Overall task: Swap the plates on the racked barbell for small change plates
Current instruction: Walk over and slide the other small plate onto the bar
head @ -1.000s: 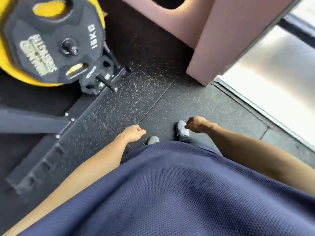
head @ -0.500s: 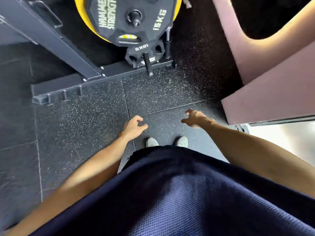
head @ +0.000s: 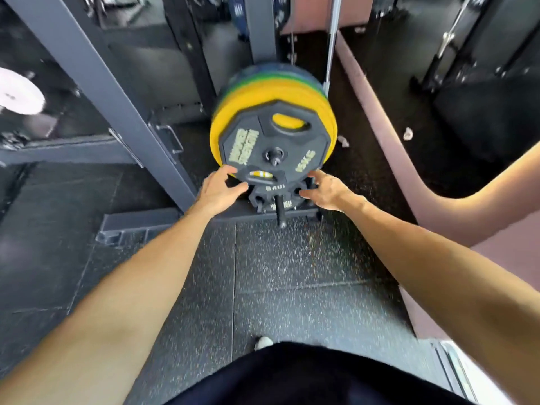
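Task status: early stage; no small plate is in hand. Left hand [head: 217, 190] and right hand [head: 323, 190], grip open, flank the small black plate [head: 273, 197] on the lower peg of the storage rack [head: 146, 222], below the large black plate [head: 270, 144].

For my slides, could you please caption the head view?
Left hand and right hand reach for the small black plate stored below a 15 kg plate.
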Tool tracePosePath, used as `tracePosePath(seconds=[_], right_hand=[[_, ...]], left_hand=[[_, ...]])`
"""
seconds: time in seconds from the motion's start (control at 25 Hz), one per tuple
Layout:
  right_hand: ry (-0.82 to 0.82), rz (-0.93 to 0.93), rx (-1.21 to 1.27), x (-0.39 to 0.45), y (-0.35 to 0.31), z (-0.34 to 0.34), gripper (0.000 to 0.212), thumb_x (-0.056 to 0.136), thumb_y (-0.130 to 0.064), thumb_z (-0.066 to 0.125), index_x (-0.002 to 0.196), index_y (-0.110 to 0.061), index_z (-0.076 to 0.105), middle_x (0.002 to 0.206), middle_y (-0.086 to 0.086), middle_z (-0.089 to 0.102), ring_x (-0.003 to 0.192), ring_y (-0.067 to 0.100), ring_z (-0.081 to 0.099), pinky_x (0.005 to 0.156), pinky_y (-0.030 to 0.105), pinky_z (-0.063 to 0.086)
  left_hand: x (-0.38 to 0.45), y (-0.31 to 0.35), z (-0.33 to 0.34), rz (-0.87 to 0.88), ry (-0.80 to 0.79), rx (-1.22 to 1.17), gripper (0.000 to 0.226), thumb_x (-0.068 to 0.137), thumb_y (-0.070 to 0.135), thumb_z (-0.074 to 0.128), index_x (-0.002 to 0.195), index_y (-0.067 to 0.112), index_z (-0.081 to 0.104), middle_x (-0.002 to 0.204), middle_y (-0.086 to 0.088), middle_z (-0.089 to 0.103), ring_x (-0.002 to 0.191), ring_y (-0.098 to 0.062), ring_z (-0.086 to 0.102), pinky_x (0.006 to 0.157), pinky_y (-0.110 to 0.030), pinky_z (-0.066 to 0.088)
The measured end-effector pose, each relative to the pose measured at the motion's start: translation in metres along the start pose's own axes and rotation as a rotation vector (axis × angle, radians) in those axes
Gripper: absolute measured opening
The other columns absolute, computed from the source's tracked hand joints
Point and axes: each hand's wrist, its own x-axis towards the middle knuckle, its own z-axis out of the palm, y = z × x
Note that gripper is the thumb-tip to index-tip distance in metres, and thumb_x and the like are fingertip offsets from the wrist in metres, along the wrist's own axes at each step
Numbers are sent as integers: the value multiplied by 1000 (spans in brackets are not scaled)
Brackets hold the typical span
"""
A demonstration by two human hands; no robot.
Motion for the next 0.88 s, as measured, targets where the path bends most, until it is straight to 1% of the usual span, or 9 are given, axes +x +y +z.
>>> tracePosePath(seconds=[0.12,0.24,0.32,0.4,0.48,0.56,0.64,0.72,0.88], right_hand=[[113,-86,7,9,-44,-58,67,90,-38,63,145,-13,36,142,13,48,130,28,47,102,32,37],[229,-176,-7,8,-89,-118,68,89,-40,63,146,-15,35,145,12,45,132,29,45,106,33,37],[309,-248,5,1,-119,-157,68,88,-39,64,145,-15,37,143,14,48,131,29,47,108,36,38],[378,-317,10,-9,-149,-194,65,88,-37,65,143,-15,39,139,15,52,129,29,49,105,34,39],[441,-374,-8,-21,-174,-229,64,88,-37,65,143,-16,40,139,12,53,127,29,50,104,34,39],[498,-423,-22,-35,-199,-264,63,89,-38,62,144,-18,38,140,10,51,126,28,51,105,34,39],[557,-480,-54,-51,-223,-297,63,90,-38,60,145,-19,36,143,10,49,126,28,50,106,36,39],[614,-531,-87,-68,-244,-326,64,91,-39,59,146,-19,35,142,11,50,125,28,52,105,36,40],[728,-592,-102,-96,-277,-377,61,92,-36,59,146,-21,35,140,10,51,123,28,53,103,35,41]], left_hand=[[16,55,-54,138,132,-4,56,80,54,65,130,36,47,137,-3,51,125,-26,49,102,-45,43],[22,106,-108,253,273,-13,58,79,53,66,131,34,48,135,-6,53,125,-27,50,103,-43,42],[21,136,-143,304,325,-19,57,82,53,65,132,35,47,136,-5,52,125,-27,49,102,-43,42],[17,167,-177,361,369,-19,58,83,54,64,134,35,44,138,-5,50,125,-26,49,101,-44,43],[12,197,-208,426,414,-9,60,85,52,63,137,34,41,140,-4,48,127,-26,48,100,-41,42],[2,229,-239,487,465,-4,60,87,50,63,139,32,39,141,-3,46,128,-24,47,93,-35,40],[-7,258,-271,534,535,13,61,85,51,64,138,33,39,139,-3,47,123,-25,50,87,-33,39],[-19,285,-299,561,593,32,62,84,51,65,138,32,40,136,-7,49,118,-27,52,85,-33,38],[-41,331,-345,602,711,48,57,87,50,61,137,29,42,135,-8,51,116,-27,52,87,-33,38]])
